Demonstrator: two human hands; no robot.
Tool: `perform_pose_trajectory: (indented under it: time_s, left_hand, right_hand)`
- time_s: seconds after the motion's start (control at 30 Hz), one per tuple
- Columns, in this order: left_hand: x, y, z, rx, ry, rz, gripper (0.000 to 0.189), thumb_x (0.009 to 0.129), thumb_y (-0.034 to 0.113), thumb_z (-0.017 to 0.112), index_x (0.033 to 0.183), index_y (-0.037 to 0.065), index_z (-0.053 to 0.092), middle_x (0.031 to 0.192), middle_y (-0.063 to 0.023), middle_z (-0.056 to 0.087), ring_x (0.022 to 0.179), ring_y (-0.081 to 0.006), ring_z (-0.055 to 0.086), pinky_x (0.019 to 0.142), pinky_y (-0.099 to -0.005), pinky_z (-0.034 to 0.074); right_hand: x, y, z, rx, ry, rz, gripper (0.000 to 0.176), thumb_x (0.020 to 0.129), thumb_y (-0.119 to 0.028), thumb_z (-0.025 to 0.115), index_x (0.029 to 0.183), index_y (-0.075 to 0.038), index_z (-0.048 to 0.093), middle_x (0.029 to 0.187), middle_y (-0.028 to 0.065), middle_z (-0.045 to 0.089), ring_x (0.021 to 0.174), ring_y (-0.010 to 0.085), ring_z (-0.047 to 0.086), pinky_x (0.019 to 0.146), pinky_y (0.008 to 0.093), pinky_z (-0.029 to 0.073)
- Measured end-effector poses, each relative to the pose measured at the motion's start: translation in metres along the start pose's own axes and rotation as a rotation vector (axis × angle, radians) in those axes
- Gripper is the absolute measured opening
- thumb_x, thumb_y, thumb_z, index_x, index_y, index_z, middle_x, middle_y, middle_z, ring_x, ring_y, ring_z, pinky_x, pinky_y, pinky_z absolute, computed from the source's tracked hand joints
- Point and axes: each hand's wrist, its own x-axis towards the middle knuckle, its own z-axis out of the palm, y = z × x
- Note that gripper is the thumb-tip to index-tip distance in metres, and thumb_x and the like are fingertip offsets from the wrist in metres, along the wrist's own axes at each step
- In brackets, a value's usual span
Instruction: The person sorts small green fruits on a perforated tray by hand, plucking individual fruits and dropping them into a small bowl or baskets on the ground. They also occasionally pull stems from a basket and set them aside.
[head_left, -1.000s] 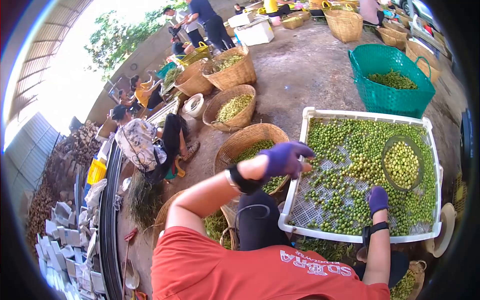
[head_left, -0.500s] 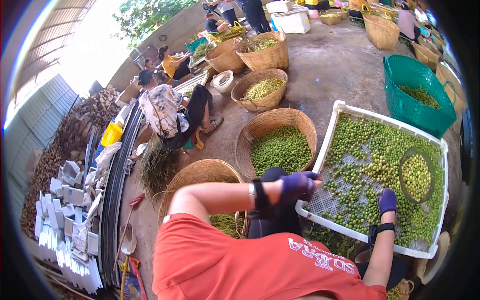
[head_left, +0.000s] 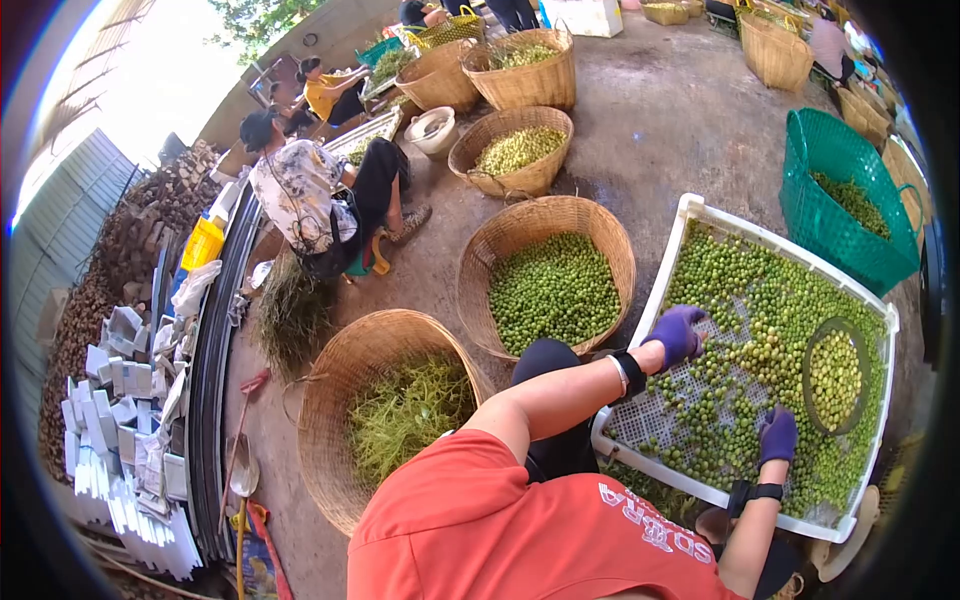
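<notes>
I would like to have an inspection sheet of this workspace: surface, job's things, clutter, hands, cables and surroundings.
Surface: white tray, perforated base partly bare.
Job's things: green fruits spread in the tray; paler fruits inside a round bowl.
Clutter: shovel; heaped white pieces.
Hands: left hand and right hand in purple gloves, over the tray; grip unclear.
Cables: nothing clearly seen.
Surroundings: woven baskets, green basket, seated person.

green fruit (head_left: 738, 400) in white tray (head_left: 640, 418)
</notes>
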Motion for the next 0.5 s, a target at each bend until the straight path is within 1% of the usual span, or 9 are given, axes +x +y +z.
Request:
perform_pose_trajectory:
  time_s: [0.1, 0.17, 0.2, 0.23, 0.27, 0.3, 0.4, 0.47, 0.5]
  left_hand:
    - [0.026, -0.043, 0.021, -0.038, 0.000, 0.112, 0.058, 0.057, 0.019, 0.079, 0.111, 0.007, 0.063, 0.110, -0.0184, 0.061, 0.104, -0.0351, 0.057, 0.094, -0.0385, 0.045]
    - [0.024, -0.025, 0.000, -0.068, -0.056, 0.029, 0.066, 0.045, 0.009, 0.083, 0.108, 0.006, 0.064, 0.102, -0.0135, 0.062, 0.090, -0.0254, 0.061, 0.076, -0.0356, 0.053]
    - [0.027, -0.038, 0.006, -0.359, -0.110, -0.018, 0.050, 0.059, 0.007, 0.077, 0.106, 0.003, 0.063, 0.094, -0.0113, 0.062, 0.079, -0.0221, 0.060, 0.068, -0.0332, 0.051]
    - [0.029, -0.052, 0.014, -0.647, -0.152, -0.079, 0.033, 0.073, 0.006, 0.071, 0.105, 0.000, 0.063, 0.085, -0.0091, 0.063, 0.068, -0.0188, 0.059, 0.060, -0.0308, 0.050]
    - [0.029, -0.045, 0.019, -0.428, -0.049, -0.036, 0.023, 0.083, 0.007, 0.064, 0.104, -0.002, 0.062, 0.080, -0.0067, 0.063, 0.066, -0.0146, 0.057, 0.057, -0.0287, 0.047]
    - [0.011, 0.001, -0.001, -0.550, -0.185, -0.152, 0.027, 0.090, 0.013, 0.061, 0.111, -0.002, 0.058, 0.078, -0.0045, 0.060, 0.065, -0.0092, 0.054, 0.060, -0.0253, 0.046]
    - [0.002, 0.002, 0.025, -0.680, -0.335, -0.296, 0.030, 0.086, 0.017, 0.066, 0.109, -0.002, 0.060, 0.082, -0.0026, 0.062, 0.067, -0.0082, 0.054, 0.061, -0.0238, 0.045]
    - [-0.018, 0.016, 0.037, -0.746, -0.539, -0.368, 0.032, 0.084, 0.018, 0.069, 0.109, -0.002, 0.060, 0.084, -0.0018, 0.062, 0.069, -0.0076, 0.055, 0.062, -0.0224, 0.046]
    - [-0.029, 0.025, 0.043, -0.666, -0.533, -0.276, 0.029, 0.083, 0.013, 0.069, 0.107, -0.001, 0.062, 0.085, -0.0020, 0.063, 0.072, -0.0098, 0.058, 0.065, -0.0234, 0.048]
  right_hand:
    - [-0.006, 0.018, 0.003, -0.038, -0.087, -0.094, 0.017, 0.074, -0.011, 0.063, 0.089, -0.004, 0.060, 0.091, 0.0217, 0.060, 0.087, 0.0405, 0.056, 0.076, 0.0486, 0.045]
    - [-0.009, 0.009, -0.002, -0.082, -0.150, -0.033, 0.030, 0.074, -0.015, 0.063, 0.102, -0.002, 0.061, 0.099, 0.0234, 0.060, 0.096, 0.0417, 0.054, 0.085, 0.0481, 0.044]
    - [-0.018, 0.008, -0.001, -0.047, -0.001, -0.115, 0.028, 0.074, -0.018, 0.063, 0.098, -0.003, 0.061, 0.097, 0.0237, 0.060, 0.093, 0.0416, 0.055, 0.082, 0.0482, 0.045]
    - [-0.015, -0.001, -0.014, -0.010, -0.072, -0.009, 0.026, 0.076, -0.021, 0.063, 0.094, -0.003, 0.061, 0.093, 0.0236, 0.060, 0.088, 0.0415, 0.057, 0.076, 0.0485, 0.046]
    - [-0.005, -0.008, -0.019, 0.034, -0.098, 0.005, 0.024, 0.077, -0.024, 0.062, 0.090, -0.003, 0.061, 0.088, 0.0229, 0.061, 0.083, 0.0410, 0.058, 0.071, 0.0486, 0.046]
    - [-0.002, -0.022, -0.027, 0.197, -0.005, 0.020, 0.023, 0.076, -0.024, 0.064, 0.087, -0.004, 0.062, 0.080, 0.0220, 0.062, 0.075, 0.0417, 0.059, 0.067, 0.0479, 0.047]
    - [0.002, -0.061, -0.039, 0.672, 0.207, -0.002, 0.017, 0.078, -0.015, 0.064, 0.089, -0.003, 0.063, 0.073, 0.0129, 0.064, 0.064, 0.0259, 0.062, 0.059, 0.0363, 0.049]
    - [0.000, -0.094, -0.052, 1.292, -0.107, 0.340, 0.010, 0.082, -0.009, 0.061, 0.089, -0.002, 0.063, 0.068, 0.0037, 0.061, 0.057, 0.0120, 0.057, 0.053, 0.0270, 0.046]
    - [-0.004, -0.110, -0.050, 1.379, -0.098, 0.362, 0.010, 0.084, -0.009, 0.059, 0.089, -0.002, 0.062, 0.068, 0.0018, 0.060, 0.056, 0.0090, 0.054, 0.051, 0.0245, 0.045]
